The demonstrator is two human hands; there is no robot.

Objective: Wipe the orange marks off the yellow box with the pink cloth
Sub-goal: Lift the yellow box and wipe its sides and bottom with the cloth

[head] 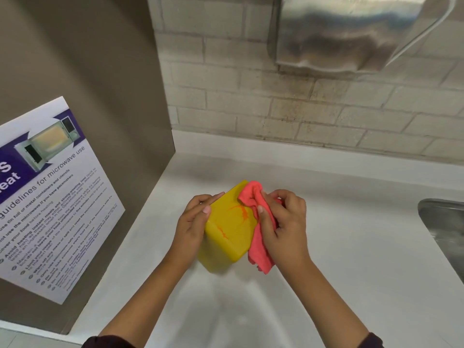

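The yellow box (227,233) is tilted above the white counter, its broad face turned up toward me. Orange marks (241,213) streak the middle of that face, and a smaller orange smear (222,232) lies nearer its lower left edge. My left hand (193,222) holds the box by its left side, thumb on the top face and fingers along the far edge. My right hand (281,222) grips the bunched pink cloth (258,229) against the box's right edge. The cloth's upper fold lies on the box's far corner and its tail hangs below my hand.
The white counter (351,247) spreads under both hands. A grey panel with a microwave guideline poster (45,197) stands on the left. A steel sink (444,227) sits at the right edge. A metal dispenser (351,31) hangs on the brick wall behind.
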